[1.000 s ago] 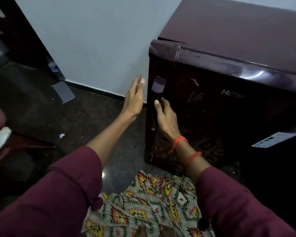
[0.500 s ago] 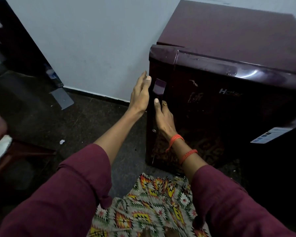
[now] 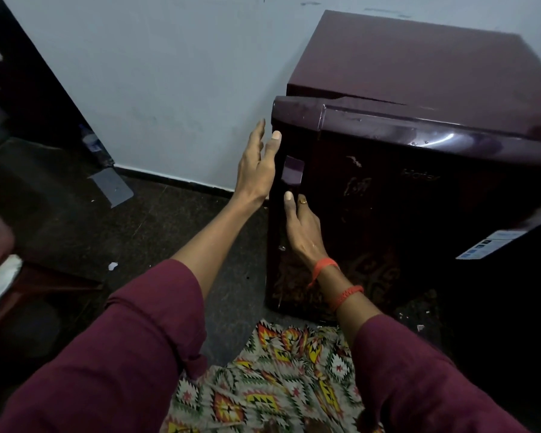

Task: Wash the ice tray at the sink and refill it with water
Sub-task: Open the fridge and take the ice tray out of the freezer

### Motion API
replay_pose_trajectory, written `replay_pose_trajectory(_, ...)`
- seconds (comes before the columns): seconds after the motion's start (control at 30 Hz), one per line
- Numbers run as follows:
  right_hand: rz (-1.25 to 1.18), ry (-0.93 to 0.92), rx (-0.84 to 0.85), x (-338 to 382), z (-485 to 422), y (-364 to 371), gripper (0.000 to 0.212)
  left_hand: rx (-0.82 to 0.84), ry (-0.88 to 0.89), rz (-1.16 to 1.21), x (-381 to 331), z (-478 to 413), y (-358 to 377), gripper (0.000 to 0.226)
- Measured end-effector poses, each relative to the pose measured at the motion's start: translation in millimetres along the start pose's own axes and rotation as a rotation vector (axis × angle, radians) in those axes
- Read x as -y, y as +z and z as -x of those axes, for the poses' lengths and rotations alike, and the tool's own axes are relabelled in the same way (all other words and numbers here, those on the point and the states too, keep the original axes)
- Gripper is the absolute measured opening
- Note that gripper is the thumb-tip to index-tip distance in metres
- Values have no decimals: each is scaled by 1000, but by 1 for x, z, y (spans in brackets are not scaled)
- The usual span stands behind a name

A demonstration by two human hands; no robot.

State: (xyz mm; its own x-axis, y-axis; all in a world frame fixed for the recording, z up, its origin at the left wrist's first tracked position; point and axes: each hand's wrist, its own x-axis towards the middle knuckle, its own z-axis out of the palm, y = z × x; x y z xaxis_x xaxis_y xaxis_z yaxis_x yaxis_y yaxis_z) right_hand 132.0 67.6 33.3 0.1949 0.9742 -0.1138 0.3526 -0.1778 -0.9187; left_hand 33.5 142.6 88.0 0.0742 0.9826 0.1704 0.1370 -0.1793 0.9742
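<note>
A small maroon fridge (image 3: 419, 170) stands on the floor against the white wall. My right hand (image 3: 300, 226) is on the vertical door handle (image 3: 291, 173) at the door's left side; its thumb points up and its fingers curl into the handle. My left hand (image 3: 256, 164) has straight fingers beside the door's left edge, and its thumb touches the door's front corner. No ice tray or sink is in view.
The floor is dark stone. A bottle (image 3: 89, 140) and a flat grey sheet (image 3: 111, 185) lie by the wall at left. Reddish furniture (image 3: 0, 276) stands at the far left. A dark unit with a white label (image 3: 487, 243) is at the right.
My left hand has moved right, from open air up to the fridge door's left edge. My right hand has stayed on the handle.
</note>
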Motion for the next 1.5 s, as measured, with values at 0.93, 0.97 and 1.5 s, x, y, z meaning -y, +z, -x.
replay_pose_trajectory(0.93,15,-147,-38,-111,221,-65,89,-201,356,124,-39,202,36,36)
replay_pose_trajectory(0.97,8,-157,-44,-113,231,-71,89,-206,355,121,-42,214,40,37)
replay_pose_trajectory(1.5,-181,-90,-230,-172,372,-185,66,-64,484,25,-83,376,128,39)
